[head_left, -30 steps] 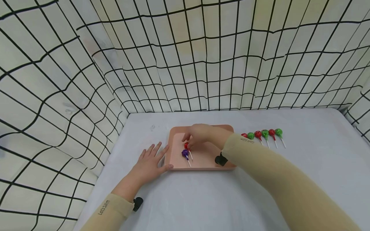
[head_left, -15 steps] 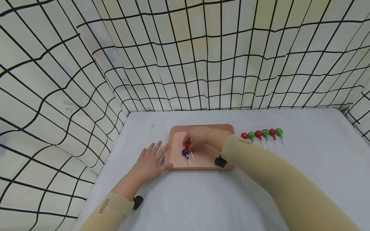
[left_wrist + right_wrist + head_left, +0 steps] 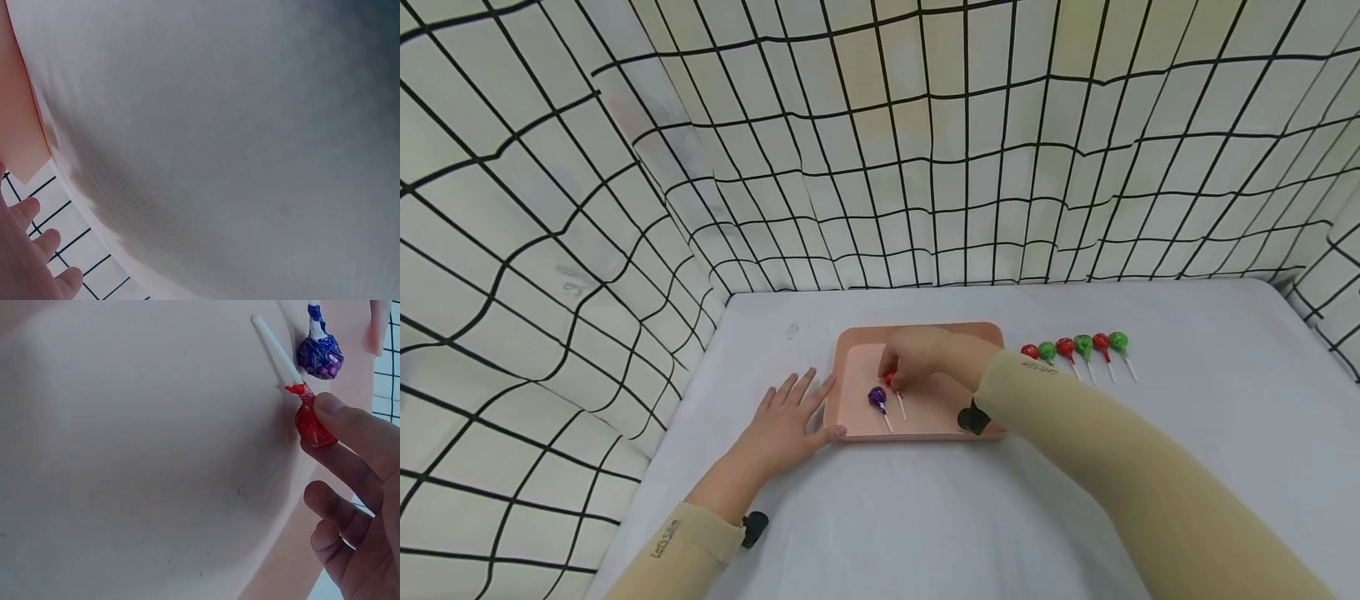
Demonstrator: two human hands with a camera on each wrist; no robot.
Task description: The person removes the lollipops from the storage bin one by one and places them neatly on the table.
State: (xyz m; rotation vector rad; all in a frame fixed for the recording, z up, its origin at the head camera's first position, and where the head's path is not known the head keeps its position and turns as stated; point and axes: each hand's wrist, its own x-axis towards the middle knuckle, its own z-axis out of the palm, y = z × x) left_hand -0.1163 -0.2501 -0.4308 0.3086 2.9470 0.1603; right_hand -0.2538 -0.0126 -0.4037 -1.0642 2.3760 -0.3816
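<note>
My right hand reaches into the pink tray and pinches the wrapped head of a red lollipop between thumb and finger. The lollipop's white stick points toward the tray's near side. Just left of it in the head view, a purple lollipop lies on the tray floor. My left hand is spread at the tray's left side, its thumb touching the near left corner. The left wrist view catches only part of this left hand beside the tray's outer wall.
To the right of the tray, a row of red and green lollipops lies on the white table, partly hidden by my right sleeve. A black wire grid stands behind the table and along its left side.
My right thumb and finger have closed on the red lollipop and shifted it slightly to the right, away from the purple one. The left hand has stayed in place.
</note>
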